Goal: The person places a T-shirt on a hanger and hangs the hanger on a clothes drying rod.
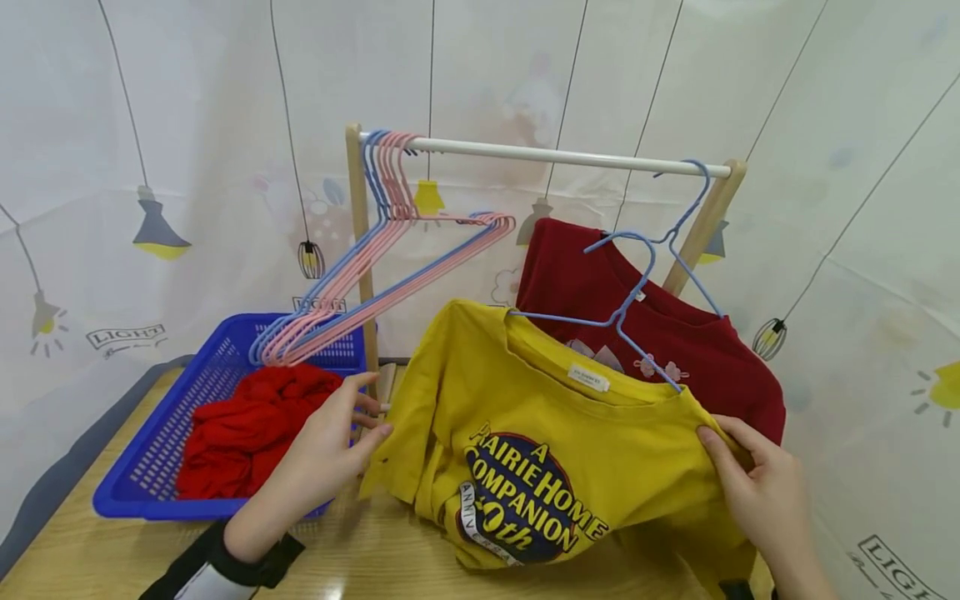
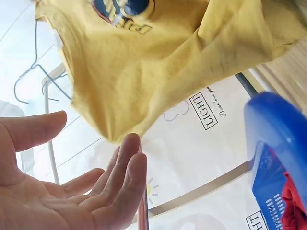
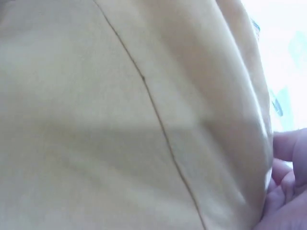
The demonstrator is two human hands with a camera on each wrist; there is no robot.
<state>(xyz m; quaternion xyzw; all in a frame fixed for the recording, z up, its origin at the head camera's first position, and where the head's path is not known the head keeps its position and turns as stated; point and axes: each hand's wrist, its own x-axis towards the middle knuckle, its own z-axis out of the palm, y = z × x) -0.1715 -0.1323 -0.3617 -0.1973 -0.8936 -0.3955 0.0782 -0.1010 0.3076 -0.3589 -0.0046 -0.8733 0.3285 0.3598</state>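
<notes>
A yellow T-shirt (image 1: 540,442) with a dark blue print hangs on a blue hanger (image 1: 626,312) in front of me. My right hand (image 1: 757,479) pinches the shirt's right shoulder; in the right wrist view the yellow T-shirt (image 3: 120,115) fills the frame, with my fingers (image 3: 288,182) at its edge. My left hand (image 1: 330,446) is open beside the left sleeve, fingertips just short of the cloth. In the left wrist view the left hand (image 2: 76,191) shows a bare palm below the hanging yellow T-shirt (image 2: 158,62).
A dark red shirt (image 1: 675,350) hangs behind on the rack's white rail (image 1: 555,156). Several pink and blue hangers (image 1: 382,258) hang at the rail's left end. A blue basket (image 1: 150,467) with red cloth (image 1: 247,425) sits on the wooden table (image 1: 360,558).
</notes>
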